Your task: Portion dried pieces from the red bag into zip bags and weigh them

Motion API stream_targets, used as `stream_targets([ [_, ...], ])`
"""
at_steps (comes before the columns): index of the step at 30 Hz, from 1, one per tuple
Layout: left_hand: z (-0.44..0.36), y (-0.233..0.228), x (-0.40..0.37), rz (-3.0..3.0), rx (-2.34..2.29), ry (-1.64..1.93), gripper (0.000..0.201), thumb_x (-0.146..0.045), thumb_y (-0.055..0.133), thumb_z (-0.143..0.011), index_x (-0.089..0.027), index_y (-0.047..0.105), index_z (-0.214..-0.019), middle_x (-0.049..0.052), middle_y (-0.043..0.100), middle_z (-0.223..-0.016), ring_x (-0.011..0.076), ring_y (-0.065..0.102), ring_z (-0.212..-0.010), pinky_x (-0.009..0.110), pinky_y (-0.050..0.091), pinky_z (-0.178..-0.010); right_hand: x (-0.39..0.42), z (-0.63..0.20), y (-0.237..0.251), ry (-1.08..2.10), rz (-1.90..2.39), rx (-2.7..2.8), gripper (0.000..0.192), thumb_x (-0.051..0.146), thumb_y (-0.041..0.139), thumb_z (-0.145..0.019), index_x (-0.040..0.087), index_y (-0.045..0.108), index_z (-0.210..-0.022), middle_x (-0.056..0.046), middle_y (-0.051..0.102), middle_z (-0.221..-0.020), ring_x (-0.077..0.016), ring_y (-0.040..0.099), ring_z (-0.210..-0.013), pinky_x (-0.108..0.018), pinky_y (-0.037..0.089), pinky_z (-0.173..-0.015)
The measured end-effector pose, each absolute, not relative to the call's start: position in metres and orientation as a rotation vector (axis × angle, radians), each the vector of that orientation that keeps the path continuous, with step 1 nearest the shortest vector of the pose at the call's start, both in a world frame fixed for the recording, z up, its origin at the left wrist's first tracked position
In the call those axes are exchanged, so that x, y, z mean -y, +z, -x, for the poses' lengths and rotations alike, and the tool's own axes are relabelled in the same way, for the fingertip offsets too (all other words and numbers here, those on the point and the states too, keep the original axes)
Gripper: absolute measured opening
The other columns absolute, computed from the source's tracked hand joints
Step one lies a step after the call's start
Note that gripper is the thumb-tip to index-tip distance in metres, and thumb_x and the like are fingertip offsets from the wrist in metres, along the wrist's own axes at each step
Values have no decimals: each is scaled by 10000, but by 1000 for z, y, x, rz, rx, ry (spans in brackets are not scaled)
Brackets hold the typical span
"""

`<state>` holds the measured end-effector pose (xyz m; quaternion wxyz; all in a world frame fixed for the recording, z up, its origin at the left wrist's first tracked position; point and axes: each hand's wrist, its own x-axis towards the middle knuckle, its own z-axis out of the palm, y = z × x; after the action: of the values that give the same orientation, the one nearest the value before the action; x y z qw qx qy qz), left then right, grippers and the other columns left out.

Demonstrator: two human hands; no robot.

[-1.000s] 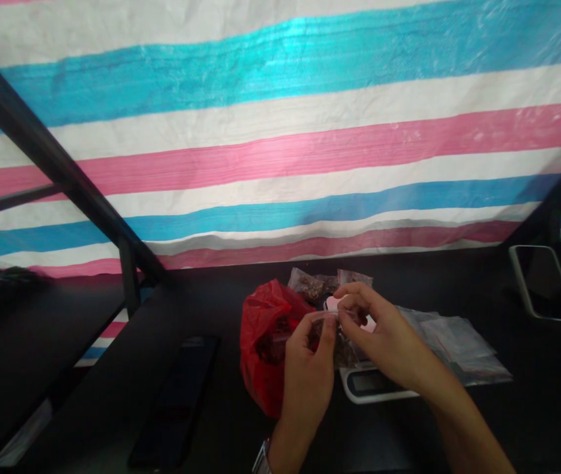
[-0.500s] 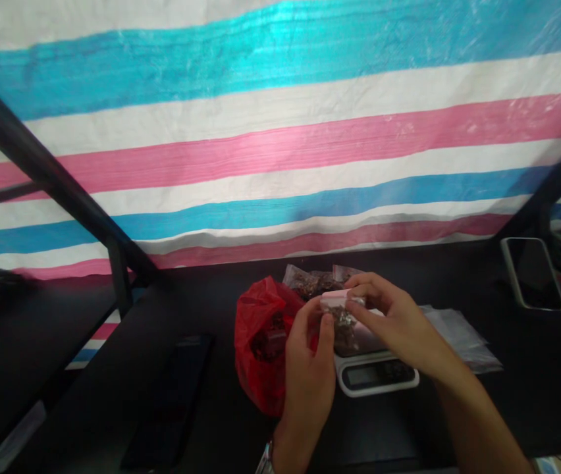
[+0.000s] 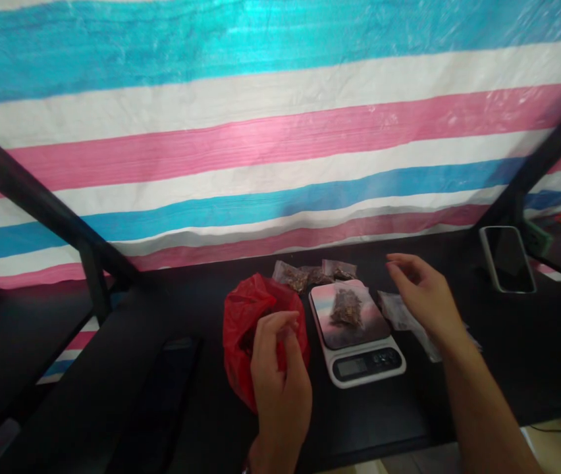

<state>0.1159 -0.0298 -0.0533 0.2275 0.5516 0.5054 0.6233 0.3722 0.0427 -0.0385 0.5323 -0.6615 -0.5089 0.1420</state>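
Observation:
On the platform of a white digital kitchen scale lies a small clear zip bag filled with brown dried bits. My left hand is just left of the scale, in front of a red plastic bag and covering part of its opening. Its fingers are bent, with a gap to the thumb, and nothing shows between them. My right hand hovers to the right of the scale with fingers loosely bent and nothing in it. Beneath that hand lie clear zip bags, partly hidden by the wrist.
Behind the scale lie several filled zip bags. A phone leans upright at the back right. A dark flat object lies on the black table at left. Dark frame bars and a striped sheet stand behind.
Both hands have let go of the filled zip bag, which now rests on the scale. My left hand moved left toward the red bag; my right hand moved right. The view shifted slightly.

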Motion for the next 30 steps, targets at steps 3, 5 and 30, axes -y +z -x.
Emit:
stream_targets([
  [3,-108,-55,34,-1655,-1365,1757,217,-153,530,-1053,-270,713,-1037,4,691,-1030,166,671,-961,268,539,-867,-42,-385,-41,319,1599,1025,234,378,675,-863,230,771,-1015,-103,806,-1005,-288,751,-936,-430,574,-885],
  [5,-101,-56,37,-1780,-1370,1767,239,-108,540,-1038,-275,710,-1031,-6,688,-1023,149,674,-967,243,538,-883,-42,-389,-44,328,1596,956,193,358,679,-847,238,765,-970,-99,808,-973,-295,759,-946,-428,576,-892],
  [30,-83,-50,41,-2337,-1194,1766,292,65,555,-953,-185,706,-946,-1,690,-926,82,697,-873,148,540,-874,-48,-374,-58,382,1530,1364,270,382,617,-856,212,800,-960,-76,803,-879,-229,706,-754,-350,541,-715],
])
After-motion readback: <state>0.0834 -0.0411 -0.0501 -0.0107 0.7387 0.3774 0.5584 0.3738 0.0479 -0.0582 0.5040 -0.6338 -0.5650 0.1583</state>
